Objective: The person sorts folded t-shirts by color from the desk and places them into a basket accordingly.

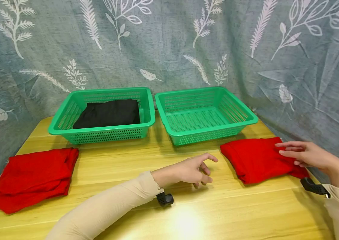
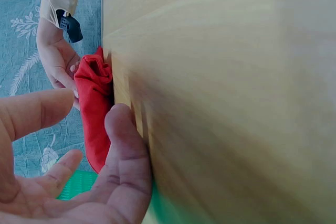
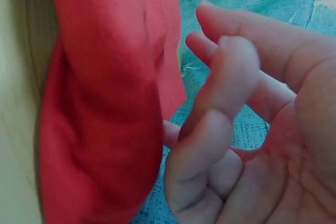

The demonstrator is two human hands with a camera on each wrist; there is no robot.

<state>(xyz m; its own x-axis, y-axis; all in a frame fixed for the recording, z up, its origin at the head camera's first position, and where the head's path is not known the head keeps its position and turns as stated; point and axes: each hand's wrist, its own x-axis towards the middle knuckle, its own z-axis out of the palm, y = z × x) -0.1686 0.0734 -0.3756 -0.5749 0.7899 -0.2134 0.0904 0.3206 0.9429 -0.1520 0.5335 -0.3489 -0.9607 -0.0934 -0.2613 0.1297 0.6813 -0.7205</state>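
Note:
A folded red cloth [image 1: 256, 160] lies on the right part of the table. Over its right end hovers my right hand [image 1: 310, 155], fingers loosely bent; in the right wrist view nothing is held, and the fingers [image 3: 231, 72] are beside the fabric. My left hand [image 1: 190, 170] is above the table, left of that cloth and apart from it. Its thumb and fingers are spread with nothing between them, as the left wrist view shows. Another folded red cloth [image 1: 37, 176] lies at the table's left side.
Two green plastic baskets stand side by side at the back. The left basket [image 1: 109, 133] contains a folded black cloth [image 1: 109, 113]; the bottom of the right basket [image 1: 208, 131] is bare. Behind them hangs a grey-blue leaf-patterned curtain [image 1: 169, 43]. The wooden table [image 1: 121, 166] has its right edge near my right hand.

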